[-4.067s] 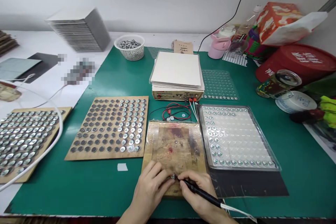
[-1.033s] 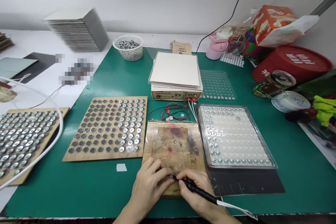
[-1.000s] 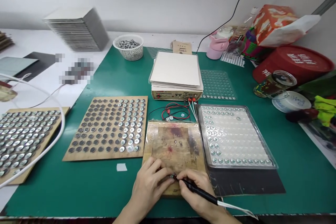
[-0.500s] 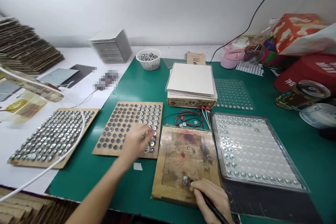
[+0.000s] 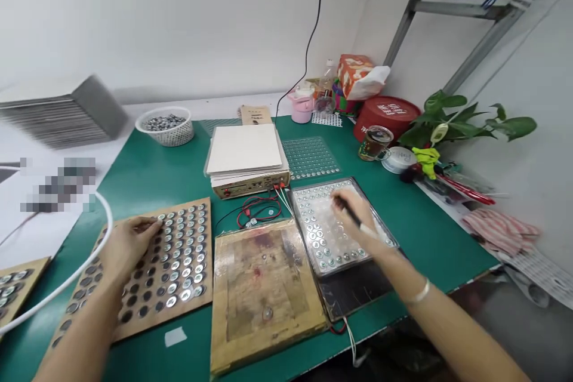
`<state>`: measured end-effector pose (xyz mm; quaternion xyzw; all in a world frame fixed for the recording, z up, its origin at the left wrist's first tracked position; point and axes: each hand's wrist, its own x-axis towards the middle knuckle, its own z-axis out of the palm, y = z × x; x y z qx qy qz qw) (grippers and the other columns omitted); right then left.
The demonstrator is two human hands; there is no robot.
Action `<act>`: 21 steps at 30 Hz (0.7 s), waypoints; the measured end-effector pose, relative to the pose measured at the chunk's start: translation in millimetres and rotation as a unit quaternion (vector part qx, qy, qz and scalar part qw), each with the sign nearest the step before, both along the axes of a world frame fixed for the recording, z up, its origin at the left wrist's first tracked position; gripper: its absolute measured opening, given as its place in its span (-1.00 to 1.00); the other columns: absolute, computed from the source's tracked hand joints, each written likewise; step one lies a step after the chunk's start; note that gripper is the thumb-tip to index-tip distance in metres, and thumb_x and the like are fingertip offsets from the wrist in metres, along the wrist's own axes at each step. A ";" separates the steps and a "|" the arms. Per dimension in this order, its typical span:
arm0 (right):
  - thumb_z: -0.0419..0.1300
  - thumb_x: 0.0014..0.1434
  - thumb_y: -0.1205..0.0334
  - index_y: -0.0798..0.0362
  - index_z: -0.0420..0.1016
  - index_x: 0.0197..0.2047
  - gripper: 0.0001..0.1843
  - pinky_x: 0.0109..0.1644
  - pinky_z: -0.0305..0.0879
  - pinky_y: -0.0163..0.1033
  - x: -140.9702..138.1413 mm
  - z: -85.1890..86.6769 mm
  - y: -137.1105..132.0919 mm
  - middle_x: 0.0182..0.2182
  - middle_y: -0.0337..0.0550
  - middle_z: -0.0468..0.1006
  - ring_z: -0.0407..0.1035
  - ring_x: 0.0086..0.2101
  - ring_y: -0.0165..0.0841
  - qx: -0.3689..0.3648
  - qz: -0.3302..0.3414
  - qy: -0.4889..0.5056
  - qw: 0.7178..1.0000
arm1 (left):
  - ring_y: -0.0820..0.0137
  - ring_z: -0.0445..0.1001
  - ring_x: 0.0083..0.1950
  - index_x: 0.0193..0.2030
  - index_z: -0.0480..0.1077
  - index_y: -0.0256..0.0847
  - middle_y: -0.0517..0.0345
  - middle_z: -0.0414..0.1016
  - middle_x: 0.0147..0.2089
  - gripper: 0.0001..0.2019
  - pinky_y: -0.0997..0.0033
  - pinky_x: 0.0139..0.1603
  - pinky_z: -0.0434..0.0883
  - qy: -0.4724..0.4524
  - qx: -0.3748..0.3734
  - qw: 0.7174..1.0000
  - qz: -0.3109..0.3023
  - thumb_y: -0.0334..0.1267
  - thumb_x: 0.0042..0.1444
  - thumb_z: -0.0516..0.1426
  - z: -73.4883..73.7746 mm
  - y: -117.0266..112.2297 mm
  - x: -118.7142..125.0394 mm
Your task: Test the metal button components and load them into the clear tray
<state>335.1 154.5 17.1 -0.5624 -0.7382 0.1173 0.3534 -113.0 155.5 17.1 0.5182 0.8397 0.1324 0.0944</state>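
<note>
The right hand (image 5: 362, 208) had moved from the block (image 5: 242, 274) to above the tray (image 5: 329, 224), near its far right corner, grip wrapped around a black handle (image 5: 350, 210); anything else there was hidden. The left hand (image 5: 123, 248) had shifted to the board's (image 5: 187, 308) far edge, fingers bunched beside the discs (image 5: 181, 213), pinch unclear. Work had seemingly left the block.

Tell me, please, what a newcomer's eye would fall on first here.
Probably the rows of silver and dark discs on the brown board at left, where the left hand reaches in. Next, likely the clear tray at right, with the right hand above it holding a black pen-like tool. Farther back, the red tub stands out against the green mat.
</note>
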 end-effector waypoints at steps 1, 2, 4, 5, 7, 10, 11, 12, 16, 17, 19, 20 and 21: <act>0.04 0.11 0.34 0.05 0.40 -0.19 -0.81 -0.25 0.32 -0.24 16.0 1.4 21.8 -0.32 -0.10 0.51 0.41 -0.31 -0.26 0.005 -0.024 -0.008 1.000 | 0.46 0.37 -0.42 -0.21 0.48 -0.29 0.25 0.42 -0.43 -0.59 0.64 -0.48 0.18 -0.010 -0.004 1.000 0.010 0.05 0.10 0.05 3.2 2.6 -0.4; 0.05 0.08 0.33 0.06 0.40 -0.23 -0.82 -0.28 0.30 -0.23 28.4 0.7 40.0 -0.39 -0.11 0.50 0.41 -0.36 -0.25 0.007 -0.042 -0.018 0.999 | 0.46 0.37 -0.45 -0.23 0.47 -0.30 0.25 0.42 -0.45 -0.58 0.64 -0.50 0.19 -0.018 -0.004 1.000 0.017 0.05 0.10 0.05 6.2 4.0 0.3; 0.07 0.03 0.31 0.06 0.41 -0.31 -0.86 -0.31 0.27 -0.22 42.5 -5.0 63.1 -0.45 -0.13 0.49 0.39 -0.40 -0.24 0.007 -0.048 -0.046 0.998 | 0.45 0.39 -0.44 -0.23 0.45 -0.30 0.23 0.46 -0.41 -0.58 0.62 -0.50 0.22 -0.027 0.001 0.999 0.025 0.06 0.10 0.05 10.7 -0.4 7.9; 0.07 0.03 0.30 0.05 0.41 -0.34 -0.88 -0.30 0.26 -0.22 45.3 -8.9 68.4 -0.47 -0.12 0.49 0.39 -0.41 -0.23 0.008 -0.044 -0.060 0.997 | 0.44 0.41 -0.41 -0.24 0.45 -0.28 0.22 0.48 -0.37 -0.59 0.60 -0.49 0.25 -0.038 0.006 0.999 0.015 0.07 0.10 0.05 11.2 -7.3 15.8; 0.05 0.07 0.28 0.04 0.42 -0.38 -0.87 -0.26 0.26 -0.20 46.6 -15.5 71.0 -0.45 -0.09 0.51 0.39 -0.38 -0.21 0.009 -0.031 -0.086 0.996 | 0.41 0.45 -0.37 -0.26 0.44 -0.23 0.20 0.52 -0.32 -0.58 0.53 -0.44 0.35 -0.095 0.025 0.994 -0.048 0.11 0.09 0.05 7.4 -31.0 40.9; 0.03 0.12 0.24 0.03 0.44 -0.41 -0.82 -0.20 0.27 -0.15 45.5 -15.2 67.3 -0.42 -0.04 0.54 0.40 -0.32 -0.16 0.008 -0.014 -0.104 0.994 | 0.37 0.48 -0.35 -0.34 0.44 -0.17 0.17 0.54 -0.36 -0.64 0.42 -0.33 0.43 -0.221 0.062 0.951 -0.210 0.10 0.12 0.06 -8.5 -82.0 94.5; 0.04 0.14 0.23 0.03 0.45 -0.39 -0.81 -0.17 0.28 -0.13 43.7 -11.9 64.6 -0.40 -0.03 0.55 0.41 -0.30 -0.14 0.008 -0.013 -0.106 0.994 | 0.37 0.48 -0.35 -0.37 0.44 -0.16 0.16 0.53 -0.38 -0.67 0.42 -0.33 0.43 -0.241 0.064 0.934 -0.258 0.05 0.16 0.06 -15.0 -98.9 112.8; 0.04 0.16 0.21 0.03 0.46 -0.36 -0.81 -0.16 0.29 -0.11 40.2 -7.5 60.1 -0.37 -0.02 0.56 0.41 -0.29 -0.13 0.012 -0.016 -0.107 0.994 | 0.37 0.47 -0.37 -0.40 0.43 -0.16 0.16 0.51 -0.40 -0.70 0.43 -0.34 0.42 -0.242 0.068 0.922 -0.294 -0.01 0.19 0.05 -21.4 -114.1 129.4; 0.02 0.26 0.16 -0.01 0.48 -0.18 -0.77 -0.18 0.36 -0.14 -1.8 8.5 8.4 -0.28 -0.07 0.59 0.47 -0.28 -0.19 0.002 -0.058 0.002 0.998 | 0.36 0.39 -0.37 -0.37 0.42 -0.16 0.12 0.43 -0.41 -0.76 0.45 -0.41 0.34 -0.182 0.113 0.914 -0.345 -0.15 0.26 0.04 -39.3 -148.4 167.4; 0.05 0.24 0.16 -0.03 0.49 -0.21 -0.80 -0.28 0.38 -0.21 -18.4 9.2 -13.1 -0.35 -0.12 0.60 0.48 -0.35 -0.24 -0.030 -0.024 0.066 0.997 | 0.36 0.37 -0.36 -0.34 0.42 -0.16 0.12 0.42 -0.40 -0.78 0.44 -0.41 0.33 -0.169 0.123 0.916 -0.342 -0.16 0.26 0.05 -41.4 -151.1 169.9; 0.11 0.17 0.21 -0.05 0.51 -0.32 -0.86 -0.43 0.35 -0.31 -52.8 4.4 -58.8 -0.49 -0.22 0.58 0.47 -0.49 -0.32 -0.141 0.108 0.122 0.977 | 0.35 0.35 -0.34 -0.30 0.42 -0.17 0.11 0.40 -0.39 -0.84 0.44 -0.39 0.32 -0.154 0.131 0.920 -0.337 -0.19 0.25 0.07 -43.5 -152.4 170.3; 0.11 0.14 0.26 -0.03 0.51 -0.36 -0.85 -0.46 0.32 -0.34 -68.1 -0.5 -79.3 -0.54 -0.25 0.56 0.45 -0.54 -0.35 -0.181 0.156 0.126 0.963 | 0.35 0.35 -0.33 -0.29 0.42 -0.17 0.12 0.39 -0.38 -0.85 0.43 -0.38 0.32 -0.150 0.132 0.920 -0.337 -0.21 0.25 0.08 -43.9 -152.1 169.5; 0.10 0.11 0.28 -0.02 0.51 -0.41 -0.84 -0.51 0.28 -0.36 -81.0 -6.3 -96.4 -0.60 -0.28 0.52 0.41 -0.59 -0.39 -0.208 0.182 0.129 0.952 | 0.35 0.34 -0.32 -0.29 0.41 -0.17 0.12 0.39 -0.38 -0.86 0.43 -0.37 0.32 -0.147 0.134 0.920 -0.338 -0.23 0.25 0.08 -44.0 -151.5 168.7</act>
